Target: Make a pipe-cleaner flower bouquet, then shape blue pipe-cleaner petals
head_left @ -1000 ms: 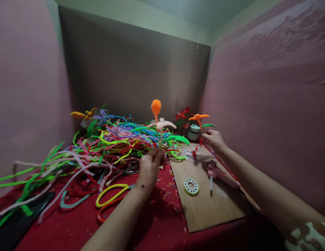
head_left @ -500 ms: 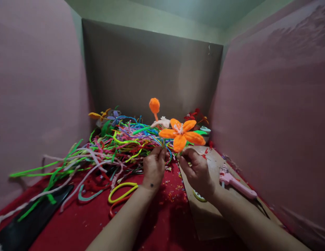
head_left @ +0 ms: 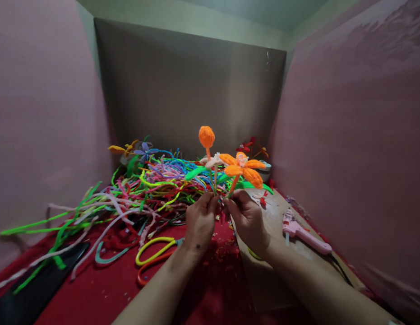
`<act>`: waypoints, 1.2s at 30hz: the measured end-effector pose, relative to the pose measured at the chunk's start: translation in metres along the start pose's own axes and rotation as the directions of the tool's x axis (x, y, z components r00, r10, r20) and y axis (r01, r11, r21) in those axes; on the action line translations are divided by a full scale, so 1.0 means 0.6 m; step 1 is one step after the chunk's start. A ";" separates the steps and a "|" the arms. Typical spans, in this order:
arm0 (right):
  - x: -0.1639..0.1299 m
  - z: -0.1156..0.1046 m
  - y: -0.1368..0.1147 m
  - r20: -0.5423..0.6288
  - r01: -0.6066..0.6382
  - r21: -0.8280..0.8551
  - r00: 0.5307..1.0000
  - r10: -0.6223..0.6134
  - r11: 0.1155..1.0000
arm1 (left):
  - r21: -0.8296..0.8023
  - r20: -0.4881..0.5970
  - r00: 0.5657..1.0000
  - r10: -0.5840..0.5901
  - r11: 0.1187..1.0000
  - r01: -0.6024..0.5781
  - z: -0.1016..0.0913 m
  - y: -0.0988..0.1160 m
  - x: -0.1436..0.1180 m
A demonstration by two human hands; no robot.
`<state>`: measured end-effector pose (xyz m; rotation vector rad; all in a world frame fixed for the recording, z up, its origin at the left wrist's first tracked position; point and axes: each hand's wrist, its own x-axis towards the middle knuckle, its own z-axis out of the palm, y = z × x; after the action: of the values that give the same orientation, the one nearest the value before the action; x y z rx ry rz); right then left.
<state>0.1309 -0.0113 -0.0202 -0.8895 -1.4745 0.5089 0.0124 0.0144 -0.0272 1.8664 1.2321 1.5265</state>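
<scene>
My left hand point(head_left: 202, 219) pinches the lower stems of a small bunch: a round orange bud point(head_left: 206, 136), a pale pink flower point(head_left: 212, 161) and a green leaf point(head_left: 195, 173), all of fuzzy pipe cleaner. My right hand point(head_left: 246, 216) is closed on the stem of an orange pipe-cleaner flower point(head_left: 242, 169) with a pale centre, tilted to the right. A long green leaf point(head_left: 252, 185) shows behind that flower. The two hands almost touch at the fingertips; the stem ends between them are hidden.
A tangled heap of coloured pipe cleaners point(head_left: 169, 176) covers the left and back. Scissors point(head_left: 155, 255) with yellow and orange handles lie by my left forearm on the red cloth point(head_left: 104, 298). A pink glue gun point(head_left: 304, 237) rests on a board point(head_left: 264, 284) at right.
My right hand has moved slightly left, closer to my left hand. The orange flower has turned, so its stem now shows. The bud and pale flower have shifted a little right.
</scene>
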 end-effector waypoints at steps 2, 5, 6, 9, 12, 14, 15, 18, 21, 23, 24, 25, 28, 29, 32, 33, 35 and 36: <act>-0.001 0.000 0.003 -0.012 -0.009 0.000 1.000 0.009 1.000 | 0.000 0.021 1.000 0.003 1.000 -0.003 0.001 0.002 -0.003; 0.000 -0.001 0.005 -0.043 -0.025 0.051 0.999 0.027 0.998 | 0.051 0.044 0.999 -0.013 0.999 0.010 0.004 0.004 -0.005; 0.000 -0.002 0.006 -0.047 -0.031 0.064 0.998 0.034 0.997 | 0.081 0.044 0.999 -0.010 0.997 0.007 0.004 0.003 -0.006; 0.002 -0.008 0.006 -0.057 -0.042 0.046 0.997 0.044 0.998 | 0.096 0.045 0.999 0.008 0.995 -0.012 0.006 0.002 -0.007; 0.004 -0.013 0.007 -0.074 -0.059 -0.014 0.996 0.058 0.998 | 0.041 0.056 0.998 -0.006 0.999 0.003 0.007 0.003 -0.008; 0.006 -0.016 0.007 -0.085 -0.078 -0.039 0.994 0.075 0.996 | 0.017 0.056 0.998 -0.007 1.000 0.006 0.007 0.004 -0.009; 0.007 -0.017 0.007 -0.082 -0.086 -0.032 0.993 0.083 0.996 | 0.013 0.056 0.998 -0.003 1.000 0.002 0.007 0.004 -0.009; 0.011 -0.019 0.003 -0.037 -0.106 0.045 0.994 0.107 0.993 | 0.011 0.079 0.997 0.012 1.000 -0.013 0.009 0.001 -0.012; 0.013 -0.020 -0.001 -0.025 -0.146 0.073 0.989 0.148 0.987 | 0.001 0.113 0.994 0.006 1.000 -0.006 0.010 -0.003 -0.014; 0.014 -0.022 -0.001 -0.023 -0.175 0.083 0.984 0.178 0.981 | -0.007 0.123 0.992 -0.001 1.000 0.002 0.011 -0.004 -0.014; 0.015 -0.022 0.000 -0.019 -0.185 0.095 0.982 0.188 0.978 | -0.010 0.126 0.992 -0.003 1.000 0.004 0.011 -0.004 -0.014; 0.015 -0.023 0.001 -0.017 -0.191 0.108 0.981 0.194 0.976 | -0.016 0.129 0.992 -0.003 1.000 0.005 0.011 -0.004 -0.014; 0.015 -0.025 0.003 -0.023 -0.186 0.099 0.982 0.189 0.978 | -0.074 0.137 0.991 -0.012 0.997 0.022 0.013 -0.002 -0.013; 0.015 -0.026 0.003 -0.020 -0.188 0.085 0.981 0.191 0.978 | -0.106 0.141 0.990 -0.019 0.994 0.035 0.014 -0.002 -0.013; 0.017 -0.029 0.006 0.013 -0.229 0.113 0.973 0.229 0.967 | -0.204 0.157 0.986 -0.056 0.975 0.087 0.016 -0.002 -0.012; 0.018 -0.029 0.009 0.027 -0.248 0.152 0.969 0.246 0.957 | -0.226 0.168 0.984 -0.062 0.969 0.100 0.017 -0.002 -0.012; 0.021 -0.030 0.016 0.058 -0.279 0.244 0.960 0.273 0.929 | -0.254 0.190 0.980 -0.062 0.961 0.110 0.016 -0.003 -0.013; 0.022 -0.031 0.019 0.073 -0.290 0.284 0.957 0.281 0.914 | -0.259 0.198 0.979 -0.056 0.960 0.107 0.016 -0.003 -0.013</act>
<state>0.1523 0.0020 -0.0184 -0.8658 -1.2586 0.9368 0.0208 0.0106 -0.0358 1.7157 0.9518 1.3606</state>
